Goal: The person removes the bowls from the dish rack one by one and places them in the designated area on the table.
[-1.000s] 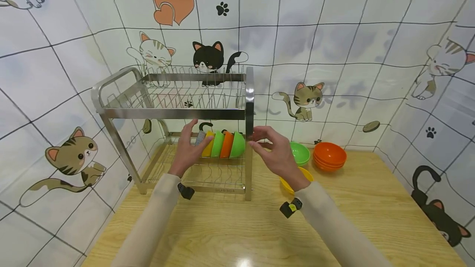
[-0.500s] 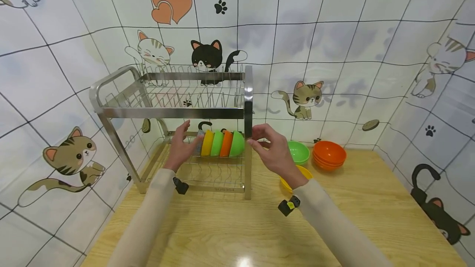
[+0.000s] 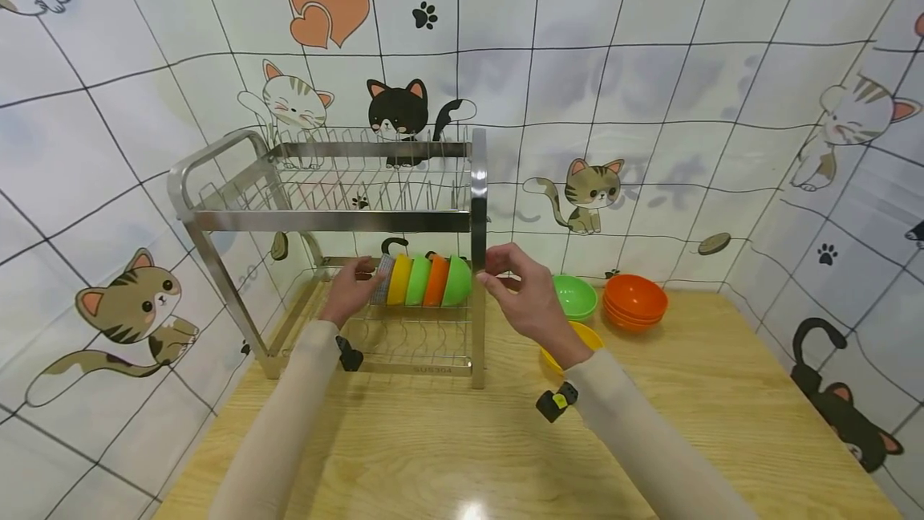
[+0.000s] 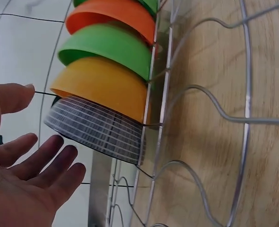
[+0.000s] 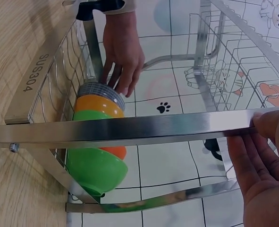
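Left hand (image 3: 349, 292) has dipped, checked bowl (image 4: 97, 126) between it and right hand (image 3: 529, 295).

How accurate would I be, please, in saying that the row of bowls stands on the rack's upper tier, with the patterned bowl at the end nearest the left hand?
One detail is off: the head view shows the row of bowls on the lower tier of the rack, not the upper one. The patterned bowl is indeed at the end nearest the left hand.
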{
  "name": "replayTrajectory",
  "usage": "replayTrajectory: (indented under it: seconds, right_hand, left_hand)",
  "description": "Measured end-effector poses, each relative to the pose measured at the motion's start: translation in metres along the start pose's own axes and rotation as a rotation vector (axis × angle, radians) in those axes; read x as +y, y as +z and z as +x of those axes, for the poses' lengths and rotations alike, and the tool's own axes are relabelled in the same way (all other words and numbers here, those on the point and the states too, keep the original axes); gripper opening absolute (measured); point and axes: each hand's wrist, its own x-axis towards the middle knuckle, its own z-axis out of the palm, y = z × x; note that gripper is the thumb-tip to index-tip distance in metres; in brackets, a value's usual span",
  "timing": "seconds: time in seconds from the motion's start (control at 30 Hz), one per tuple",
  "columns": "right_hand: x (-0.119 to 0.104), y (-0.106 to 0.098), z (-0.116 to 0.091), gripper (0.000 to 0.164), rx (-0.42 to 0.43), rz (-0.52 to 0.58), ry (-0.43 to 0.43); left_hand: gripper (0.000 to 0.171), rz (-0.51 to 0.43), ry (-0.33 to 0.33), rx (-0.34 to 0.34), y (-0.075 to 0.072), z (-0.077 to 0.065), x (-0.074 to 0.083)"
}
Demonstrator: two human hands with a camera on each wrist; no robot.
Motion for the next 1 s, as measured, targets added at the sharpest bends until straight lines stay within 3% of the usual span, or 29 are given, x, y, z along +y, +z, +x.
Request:
replayTrajectory:
  seconds: [0.3,0.57,1.0]
  right_hand:
    - [0.003,0.001,0.000,0.024,-0.004,0.003,-0.013]
    - [0.005,0.002,-0.001,0.023,0.000,-0.005,-0.008]
    - [0.007,0.002,-0.001,0.023,-0.008,-0.003,-0.011]
  left_hand:
    - [0.053,0.057,-0.041,0.000,0.011,0.009,-0.009]
    - [0.037,0.112,-0.023,0.023,0.013,0.010,-0.011]
    - [0.029,0.135,-0.024,0.033,0.014,0.014,-0.012]
